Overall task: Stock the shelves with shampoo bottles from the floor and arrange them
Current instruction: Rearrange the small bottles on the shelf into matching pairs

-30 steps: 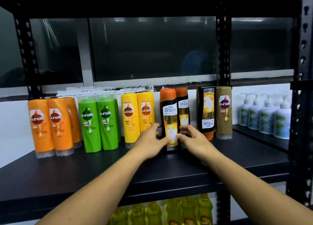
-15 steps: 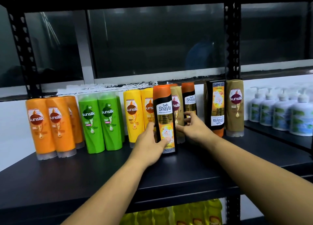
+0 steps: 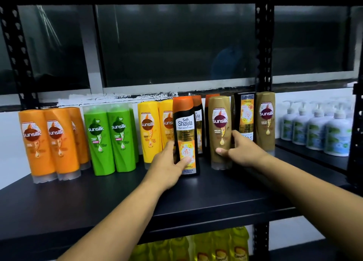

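Item: Safi Shayla bottle (image 3: 185,123), standing mid-shelf (image 3: 98,198), forward of the row; left hand (image 3: 167,163) grasping it. Brown Sunsilk bottle (image 3: 220,123): right hand (image 3: 243,150) grasping. Handling: slide bases flat, labels forward, like brands together.

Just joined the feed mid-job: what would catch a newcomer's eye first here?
On the shelf, the left hand grips a black Safi Shayla bottle and the right hand holds a brown Sunsilk bottle. To their left stand orange bottles, green bottles and yellow bottles in colour blocks.
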Available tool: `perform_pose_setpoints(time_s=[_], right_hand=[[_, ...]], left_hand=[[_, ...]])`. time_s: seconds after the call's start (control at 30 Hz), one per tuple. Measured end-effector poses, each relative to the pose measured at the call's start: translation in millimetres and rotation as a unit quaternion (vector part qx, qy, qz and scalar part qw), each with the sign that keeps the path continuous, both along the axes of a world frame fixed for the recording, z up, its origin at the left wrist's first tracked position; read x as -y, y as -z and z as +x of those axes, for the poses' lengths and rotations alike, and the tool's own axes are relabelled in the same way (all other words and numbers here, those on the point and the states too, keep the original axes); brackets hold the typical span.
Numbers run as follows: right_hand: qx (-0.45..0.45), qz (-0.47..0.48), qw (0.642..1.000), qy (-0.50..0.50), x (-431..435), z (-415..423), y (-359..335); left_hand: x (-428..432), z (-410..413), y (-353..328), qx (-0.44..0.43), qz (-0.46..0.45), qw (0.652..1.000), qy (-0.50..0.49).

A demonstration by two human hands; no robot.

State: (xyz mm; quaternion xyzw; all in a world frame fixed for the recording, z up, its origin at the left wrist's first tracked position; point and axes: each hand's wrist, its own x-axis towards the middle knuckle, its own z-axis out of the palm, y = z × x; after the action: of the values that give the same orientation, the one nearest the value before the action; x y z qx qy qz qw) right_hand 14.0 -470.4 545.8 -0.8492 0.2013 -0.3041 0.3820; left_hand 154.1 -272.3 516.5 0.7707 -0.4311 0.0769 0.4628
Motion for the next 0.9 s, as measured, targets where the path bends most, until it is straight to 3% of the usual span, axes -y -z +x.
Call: perform_pose_setpoints(time_s=[0.47, 0.9], right_hand=[[-0.009, 0.01, 1.0, -0.011, 18.1, -28.5, 29.8], [0.051, 0.052, 0.997, -0.028, 23.2, -27.3, 32.9]], left_hand=[[56.8, -17.2, -22.7, 0.047, 0.106, 0.99, -0.083], [90.4, -11.0, -20.7, 0.033, 0.108, 0.983, -0.147]])
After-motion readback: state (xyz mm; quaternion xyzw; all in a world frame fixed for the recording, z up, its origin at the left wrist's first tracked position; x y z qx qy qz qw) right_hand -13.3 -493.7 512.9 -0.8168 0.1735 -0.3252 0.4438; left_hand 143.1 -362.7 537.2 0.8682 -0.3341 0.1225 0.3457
